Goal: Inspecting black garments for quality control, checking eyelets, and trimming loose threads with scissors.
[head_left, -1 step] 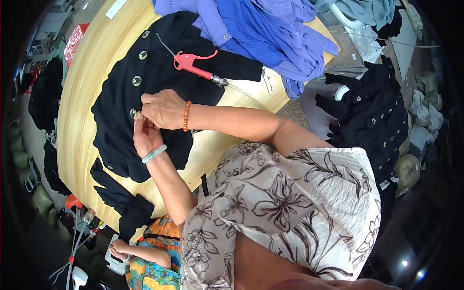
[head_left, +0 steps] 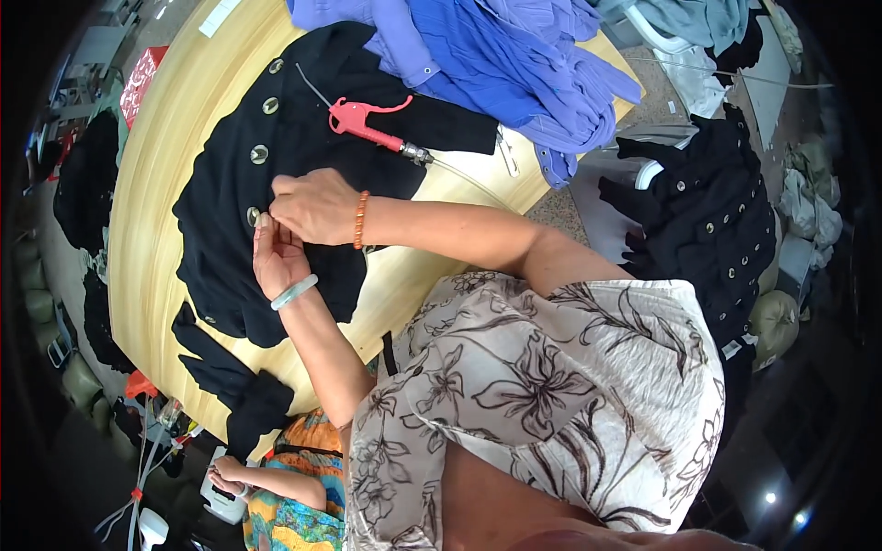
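Note:
A black garment [head_left: 220,202] with a row of shiny metal-rimmed buttons lies spread on the table. Beside one button [head_left: 254,216] my left hand [head_left: 278,266], with a pale green bangle at the wrist, is closed, its fingertips pinching the cloth. My right hand [head_left: 317,207], wearing an orange bead bracelet, is curled closed just above it, the fingertips of both hands meeting. Whatever the right fingers pinch is hidden. On the garment beyond my hands rests a red air blow gun [head_left: 367,127] with a thin metal nozzle and a pale hose.
Blue-purple garments [head_left: 496,73] are heaped at the table's far side. Small metal snips [head_left: 507,151] lie by the black sleeve. The wooden table [head_left: 152,211] curves along the left. More black buttoned garments [head_left: 712,211] hang at right. Another person's hands [head_left: 225,476] show at lower left.
My right wrist and its bracelet have shifted very slightly to the right. Otherwise the hands and garment look the same.

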Tool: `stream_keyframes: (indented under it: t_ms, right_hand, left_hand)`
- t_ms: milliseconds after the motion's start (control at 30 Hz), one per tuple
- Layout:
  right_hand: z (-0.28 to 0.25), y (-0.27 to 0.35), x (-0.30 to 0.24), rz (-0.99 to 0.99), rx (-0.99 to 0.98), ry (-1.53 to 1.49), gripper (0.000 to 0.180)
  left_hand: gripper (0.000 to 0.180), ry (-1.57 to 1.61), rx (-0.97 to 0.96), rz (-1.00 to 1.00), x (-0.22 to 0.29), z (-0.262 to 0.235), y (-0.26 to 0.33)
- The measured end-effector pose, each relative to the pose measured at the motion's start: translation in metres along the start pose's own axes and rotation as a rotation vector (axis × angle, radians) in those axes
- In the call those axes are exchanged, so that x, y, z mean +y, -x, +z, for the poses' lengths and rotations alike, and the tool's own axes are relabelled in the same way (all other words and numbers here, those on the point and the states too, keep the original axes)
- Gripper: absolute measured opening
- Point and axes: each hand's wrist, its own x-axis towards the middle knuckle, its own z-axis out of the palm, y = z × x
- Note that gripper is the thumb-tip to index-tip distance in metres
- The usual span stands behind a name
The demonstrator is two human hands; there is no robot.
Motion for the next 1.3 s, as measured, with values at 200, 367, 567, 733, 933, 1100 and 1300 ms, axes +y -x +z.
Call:
stream_keyframes:
  t_ms: [200,367,567,733,933,1100,1300]
  right_hand:
    - [-0.073,0.077,0.062,0.332,0.229,0.057,0.009]
    - [-0.12,0.194,0.143,0.774,-0.053,0.494,0.031]
    - [-0.102,0.209,0.166,0.858,0.114,0.306,0.039]
    - [-0.117,0.216,0.163,0.772,0.038,0.209,0.016]
    - [-0.149,0.14,0.077,0.802,-0.001,-0.451,0.019]
    - [-0.113,0.053,0.049,0.473,-0.39,-0.61,0.021]
    - [-0.056,-0.02,0.022,0.305,-0.756,-0.36,0.031]
  left_hand:
    - [0.007,-0.163,0.007,0.191,0.004,-0.01,0.009]
    - [0.009,-0.161,-0.004,0.234,-0.009,-0.004,0.003]
    - [0.006,-0.245,0.043,0.241,-0.006,0.008,0.012]
    - [0.004,-0.256,0.039,0.219,-0.007,0.003,0.012]
    - [0.005,-0.245,0.035,0.224,-0.007,0.001,0.014]
    - [0.009,-0.221,0.019,0.227,-0.009,0.003,0.01]
    - [0.007,-0.225,0.018,0.222,-0.012,0.0,0.01]
